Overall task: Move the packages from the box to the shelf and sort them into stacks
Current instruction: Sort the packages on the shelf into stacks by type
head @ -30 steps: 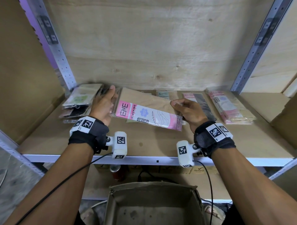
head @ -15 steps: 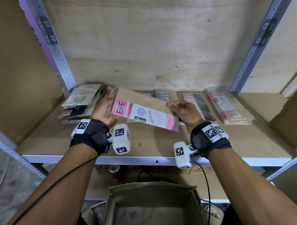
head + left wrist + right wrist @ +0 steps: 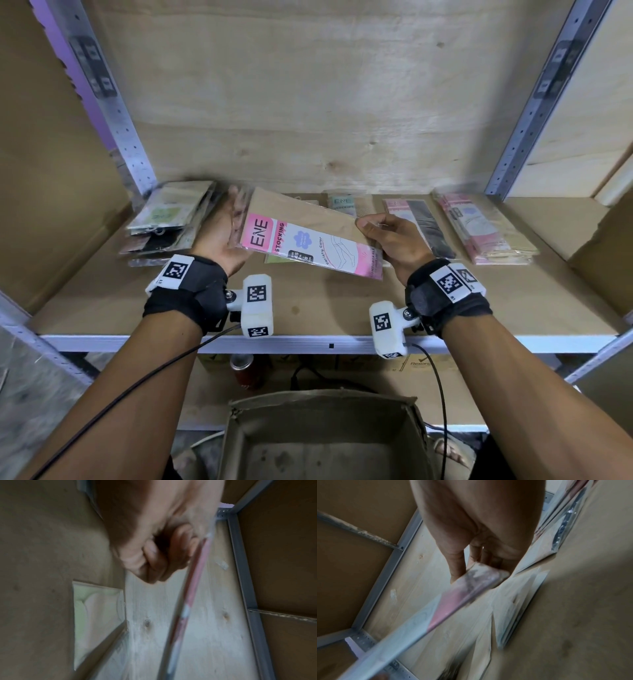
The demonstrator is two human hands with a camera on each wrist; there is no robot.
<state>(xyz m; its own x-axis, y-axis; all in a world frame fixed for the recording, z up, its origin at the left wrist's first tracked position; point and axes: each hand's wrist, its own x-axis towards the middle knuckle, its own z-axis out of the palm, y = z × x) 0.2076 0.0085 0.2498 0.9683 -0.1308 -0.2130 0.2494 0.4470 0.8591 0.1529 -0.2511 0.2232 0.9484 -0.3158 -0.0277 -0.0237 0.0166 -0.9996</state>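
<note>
I hold the pink stocking package (image 3: 310,245) tilted above the shelf (image 3: 308,342) – left hand (image 3: 219,236) gripping one end, right hand (image 3: 394,240) pinching the other; my left fingertips blur behind its film.

The shelf (image 3: 342,308) is a bare wooden board with a grey metal front edge and perforated metal uprights. On it, at the far left, lies a slanted stack of green-labelled packages (image 3: 171,219). Toward the back sit a teal-labelled package (image 3: 344,202), a pink-and-black package (image 3: 416,222) and, at the right, a stack of pink packages (image 3: 479,233).
</note>
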